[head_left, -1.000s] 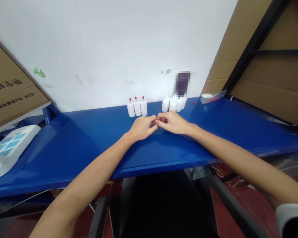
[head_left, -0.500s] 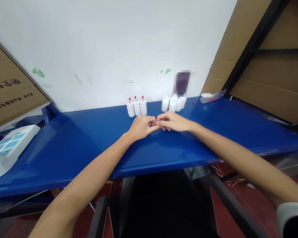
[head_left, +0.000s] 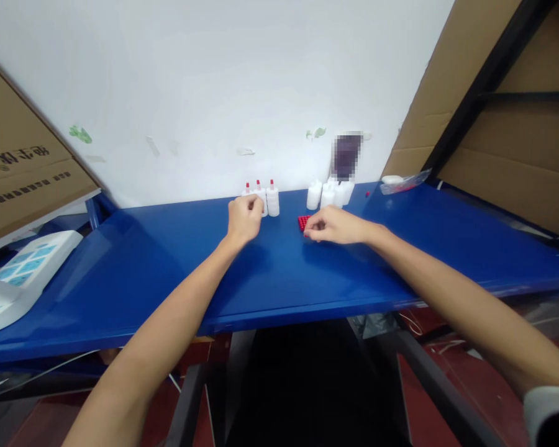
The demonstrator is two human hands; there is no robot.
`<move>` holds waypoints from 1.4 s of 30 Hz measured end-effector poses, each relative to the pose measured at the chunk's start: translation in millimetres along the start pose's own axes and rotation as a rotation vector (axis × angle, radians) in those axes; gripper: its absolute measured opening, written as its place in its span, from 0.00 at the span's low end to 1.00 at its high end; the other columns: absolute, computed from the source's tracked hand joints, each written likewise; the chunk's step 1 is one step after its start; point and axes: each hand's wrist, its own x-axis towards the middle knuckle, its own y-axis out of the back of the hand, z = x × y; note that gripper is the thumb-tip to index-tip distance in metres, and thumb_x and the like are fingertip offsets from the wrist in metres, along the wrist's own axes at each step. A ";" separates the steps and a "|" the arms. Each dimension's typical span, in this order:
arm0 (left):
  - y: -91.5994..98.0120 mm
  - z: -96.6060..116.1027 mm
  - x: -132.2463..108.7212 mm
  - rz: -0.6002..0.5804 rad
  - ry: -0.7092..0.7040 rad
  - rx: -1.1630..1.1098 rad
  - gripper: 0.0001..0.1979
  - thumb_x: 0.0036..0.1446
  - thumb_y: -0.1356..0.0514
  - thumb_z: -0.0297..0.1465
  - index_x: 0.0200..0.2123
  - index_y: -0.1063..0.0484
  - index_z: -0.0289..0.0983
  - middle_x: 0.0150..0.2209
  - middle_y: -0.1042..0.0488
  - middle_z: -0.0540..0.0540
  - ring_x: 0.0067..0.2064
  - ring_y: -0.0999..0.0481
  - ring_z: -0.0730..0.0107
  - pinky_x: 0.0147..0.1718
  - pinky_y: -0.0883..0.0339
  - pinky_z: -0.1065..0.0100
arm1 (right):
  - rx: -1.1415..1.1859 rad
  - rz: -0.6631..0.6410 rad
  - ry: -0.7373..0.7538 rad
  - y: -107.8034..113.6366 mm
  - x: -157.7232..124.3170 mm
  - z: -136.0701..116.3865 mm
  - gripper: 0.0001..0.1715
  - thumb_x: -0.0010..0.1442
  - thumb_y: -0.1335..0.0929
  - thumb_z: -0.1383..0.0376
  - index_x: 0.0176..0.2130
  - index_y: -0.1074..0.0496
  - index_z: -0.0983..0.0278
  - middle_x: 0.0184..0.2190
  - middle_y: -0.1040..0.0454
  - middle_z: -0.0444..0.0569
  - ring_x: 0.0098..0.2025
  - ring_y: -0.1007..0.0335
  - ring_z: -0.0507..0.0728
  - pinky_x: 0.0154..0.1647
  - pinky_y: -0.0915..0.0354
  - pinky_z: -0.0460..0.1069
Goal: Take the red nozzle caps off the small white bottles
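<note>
My left hand (head_left: 245,218) is closed, knuckles up, in front of white squeeze bottles with red tips (head_left: 272,202). It covers the lower part of the leftmost bottles. Whether anything is inside its curled fingers is hidden. My right hand (head_left: 333,225) pinches a small red cap (head_left: 306,234) between thumb and fingertips, low over the table. Just behind those fingertips lies a red block of small studs or caps (head_left: 303,221), partly covered by the hand. Farther back, close behind my right hand, stands a group of white bottles without red tips (head_left: 313,195).
The blue table (head_left: 168,261) meets a white wall. A loose red cap (head_left: 367,194) and a clear plastic bag (head_left: 405,182) lie at the back right. A white device with blue panels (head_left: 28,273) stands left, beside a cardboard box (head_left: 28,167).
My hands were together at the fingertips and have parted. The left hand has moved left and up to the red-tipped bottles. The right hand stayed nearly in place, and the red block now shows.
</note>
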 end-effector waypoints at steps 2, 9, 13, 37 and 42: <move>6.4 -10.7 6.4 0.126 0.039 0.063 0.16 0.58 0.49 0.34 0.20 0.33 0.37 0.18 0.35 0.50 0.25 0.35 0.70 0.28 0.45 0.67 | -0.020 -0.013 0.016 2.3 -1.1 3.6 0.13 0.60 0.33 0.61 0.26 0.24 0.64 0.25 0.24 0.45 0.27 0.33 0.52 0.32 0.38 0.49; 22.8 -31.5 18.6 0.285 0.090 0.177 0.14 0.57 0.49 0.32 0.20 0.36 0.37 0.19 0.39 0.51 0.26 0.37 0.71 0.28 0.47 0.67 | -0.046 -0.043 -0.012 9.6 -3.0 11.8 0.13 0.59 0.30 0.60 0.30 0.18 0.64 0.28 0.19 0.47 0.28 0.28 0.54 0.33 0.34 0.50; 25.1 -37.2 19.3 0.304 0.098 0.169 0.13 0.59 0.49 0.31 0.22 0.38 0.38 0.20 0.40 0.51 0.28 0.39 0.70 0.29 0.47 0.67 | -0.062 -0.046 -0.052 12.6 -4.1 15.0 0.09 0.56 0.30 0.64 0.32 0.17 0.62 0.31 0.18 0.46 0.31 0.25 0.55 0.35 0.32 0.50; 7.0 -68.2 13.6 0.013 -0.119 0.302 0.23 0.70 0.51 0.47 0.59 0.34 0.40 0.58 0.36 0.36 0.58 0.31 0.51 0.61 0.36 0.49 | -0.233 -0.087 -0.189 24.5 -7.7 21.0 0.09 0.53 0.30 0.63 0.35 0.24 0.64 0.27 0.31 0.43 0.27 0.38 0.52 0.30 0.45 0.49; 7.4 -67.4 13.1 0.021 -0.074 0.319 0.20 0.69 0.48 0.45 0.55 0.32 0.40 0.57 0.35 0.37 0.54 0.27 0.52 0.55 0.31 0.49 | -0.238 -0.085 -0.191 23.1 -7.0 21.6 0.08 0.54 0.31 0.64 0.35 0.25 0.64 0.27 0.31 0.44 0.27 0.37 0.52 0.30 0.45 0.49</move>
